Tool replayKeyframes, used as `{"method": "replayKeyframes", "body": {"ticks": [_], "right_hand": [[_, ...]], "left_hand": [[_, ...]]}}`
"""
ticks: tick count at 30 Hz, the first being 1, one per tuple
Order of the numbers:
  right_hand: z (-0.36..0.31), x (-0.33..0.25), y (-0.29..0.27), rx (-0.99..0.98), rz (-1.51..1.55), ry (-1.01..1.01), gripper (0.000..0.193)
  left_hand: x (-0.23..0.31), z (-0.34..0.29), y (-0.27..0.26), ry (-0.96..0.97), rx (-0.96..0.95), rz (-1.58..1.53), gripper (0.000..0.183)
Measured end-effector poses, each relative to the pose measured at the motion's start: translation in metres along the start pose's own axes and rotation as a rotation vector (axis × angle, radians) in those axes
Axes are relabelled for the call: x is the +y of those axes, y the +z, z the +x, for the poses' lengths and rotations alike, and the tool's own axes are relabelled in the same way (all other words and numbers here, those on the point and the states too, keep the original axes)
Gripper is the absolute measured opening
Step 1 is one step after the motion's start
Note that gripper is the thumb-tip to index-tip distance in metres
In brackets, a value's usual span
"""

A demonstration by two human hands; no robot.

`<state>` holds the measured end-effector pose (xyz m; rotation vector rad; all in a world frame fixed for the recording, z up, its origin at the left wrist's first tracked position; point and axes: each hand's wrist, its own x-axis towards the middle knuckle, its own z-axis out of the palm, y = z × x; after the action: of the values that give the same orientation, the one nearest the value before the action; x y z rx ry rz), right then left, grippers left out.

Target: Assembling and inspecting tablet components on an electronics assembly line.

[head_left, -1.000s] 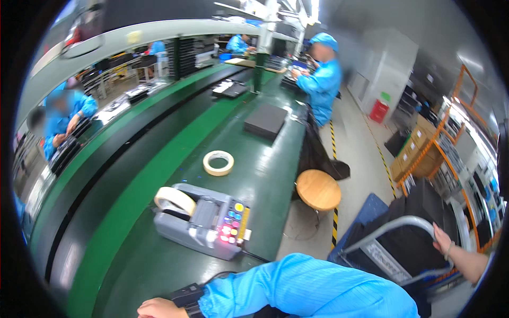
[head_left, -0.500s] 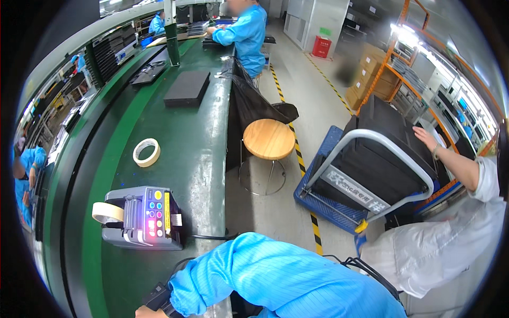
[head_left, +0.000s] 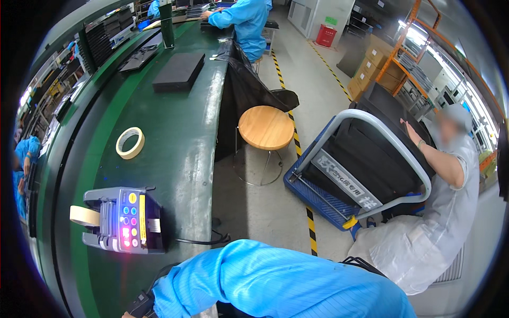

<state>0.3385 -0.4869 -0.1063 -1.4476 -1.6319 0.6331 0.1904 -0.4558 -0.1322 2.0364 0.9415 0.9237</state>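
Note:
My right arm reaches in from the lower edge in a blue sleeve (head_left: pixel 275 278), bent across the near corner of the green worktable (head_left: pixel 175 175). Only a sliver of my right hand (head_left: pixel 128 315) shows at the bottom edge. It is beside a small black device (head_left: pixel 141 304) with a cable, and its fingers are cut off from view. My left hand is out of the picture. Ahead of my right hand stands a grey tape dispenser (head_left: pixel 126 220) with lit buttons and a cream tape roll (head_left: pixel 85 215). A loose roll of masking tape (head_left: pixel 139 147) lies farther up the table.
A black flat box (head_left: pixel 179 71) sits farther along the table. Right of the table are a wooden-topped stool (head_left: pixel 266 127) and a blue trolley (head_left: pixel 313 204) stacked with black cases. A person in white (head_left: pixel 450 175) crouches at the trolley, and a person in blue (head_left: pixel 246 26) works at the far end.
The view has shifted, so the table and dispenser appear farther left. My right hand has slid mostly below the lower edge. More of the person in white now shows by the trolley.

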Motion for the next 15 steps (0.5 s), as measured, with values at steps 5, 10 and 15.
{"method": "replayKeyframes", "body": {"ticks": [5, 10, 15], "right_hand": [[-0.005, 0.029, -0.007, 0.184, -0.059, -0.073, 0.036], [0.024, 0.073, 0.028, 0.389, -0.123, -0.138, 0.033], [0.030, 0.099, 0.054, 0.560, -0.178, -0.200, 0.029]], "left_hand": [[0.013, -0.004, 0.007, 0.017, -0.059, -0.026, 0.040], [0.001, -0.004, 0.000, 0.021, -0.047, 0.016, 0.042], [-0.004, -0.002, -0.001, -0.010, -0.025, 0.018, 0.046]]}}
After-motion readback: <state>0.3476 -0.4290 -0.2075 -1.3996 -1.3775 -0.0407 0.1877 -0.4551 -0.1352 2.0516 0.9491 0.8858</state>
